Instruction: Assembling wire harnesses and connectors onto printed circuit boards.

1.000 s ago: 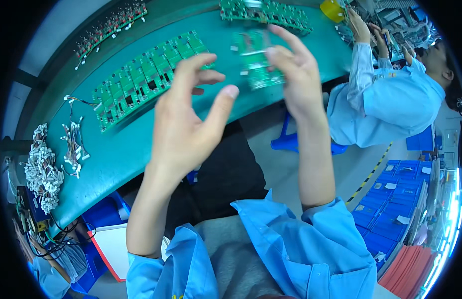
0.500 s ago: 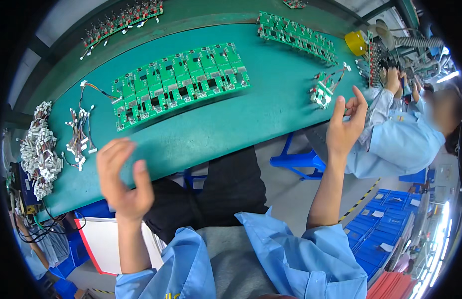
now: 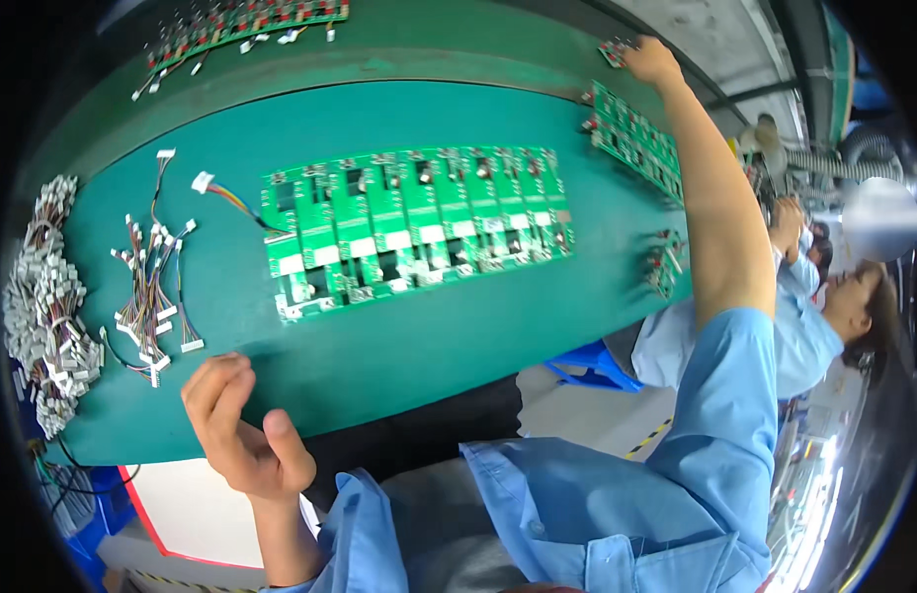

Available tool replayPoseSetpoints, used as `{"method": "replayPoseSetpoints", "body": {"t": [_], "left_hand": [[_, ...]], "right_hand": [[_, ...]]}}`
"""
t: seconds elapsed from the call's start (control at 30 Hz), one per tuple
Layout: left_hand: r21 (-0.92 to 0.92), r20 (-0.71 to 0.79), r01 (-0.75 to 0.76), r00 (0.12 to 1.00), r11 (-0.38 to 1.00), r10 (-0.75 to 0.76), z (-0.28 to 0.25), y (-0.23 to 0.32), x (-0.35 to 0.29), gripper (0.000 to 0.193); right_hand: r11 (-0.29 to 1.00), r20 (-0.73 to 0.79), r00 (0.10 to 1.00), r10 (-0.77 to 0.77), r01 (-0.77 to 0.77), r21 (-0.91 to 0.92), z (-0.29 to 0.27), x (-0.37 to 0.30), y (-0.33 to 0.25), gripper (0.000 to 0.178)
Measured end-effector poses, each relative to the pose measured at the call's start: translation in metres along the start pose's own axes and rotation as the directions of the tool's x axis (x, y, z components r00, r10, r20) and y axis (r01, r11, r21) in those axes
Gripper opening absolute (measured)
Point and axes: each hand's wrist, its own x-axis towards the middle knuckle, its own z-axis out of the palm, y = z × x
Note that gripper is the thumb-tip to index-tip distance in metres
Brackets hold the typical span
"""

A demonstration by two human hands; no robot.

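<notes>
My right arm stretches to the far right, where my right hand has its fingers closed at the edge of a small green circuit board; the fingertips are partly hidden. My left hand hovers at the table's near edge, fingers loosely curled and thumb apart, holding nothing. In the middle of the table lies a panel of joined green circuit boards. A cable with coloured wires and a white connector sticks out from its left end. Left of the panel is a small bunch of wire harnesses.
A large heap of white-connector cables lies at the left table edge. On the back shelf stands a strip of boards. Another green panel and a small assembly lie at right. A co-worker sits beyond.
My right hand has moved from above the near right edge to the small board at the far right. My left hand stays near the front edge. The whole view has shifted.
</notes>
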Motion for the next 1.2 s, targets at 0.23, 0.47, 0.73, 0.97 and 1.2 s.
{"method": "replayPoseSetpoints", "body": {"t": [0.23, 0.47, 0.73, 0.97, 1.2], "left_hand": [[0.236, 0.113, -0.049, 0.993, 0.97, 0.023, -0.006, 0.016, 0.003, 0.019], [0.329, 0.347, -0.451, 0.875, 0.83, 0.338, 0.024, 0.058, 0.042, 0.024], [0.379, 0.512, -0.549, 0.795, 0.745, 0.325, 0.08, 0.033, 0.072, 0.045], [0.457, 0.391, -0.637, 0.771, 0.621, 0.503, 0.111, 0.012, 0.087, 0.048], [0.433, -0.081, -0.762, 0.499, 0.481, 0.863, 0.141, -0.04, 0.146, 0.024]], "right_hand": [[0.997, 0.083, 0.995, 0.049, -0.054, 0.057, 0.038, 0.053, -0.013, 0.043], [0.872, 0.148, 0.986, -0.075, -0.007, 0.49, 0.018, 0.056, -0.012, 0.034], [-0.287, -0.005, 0.559, -0.829, -0.418, 0.862, -0.141, -0.102, -0.024, 0.029], [-0.546, -0.133, 0.725, -0.676, -0.372, 0.75, -0.11, -0.286, -0.007, 0.051], [-0.624, 0.054, 0.685, -0.726, -0.69, 0.366, -0.04, -0.377, -0.103, 0.033]]}}
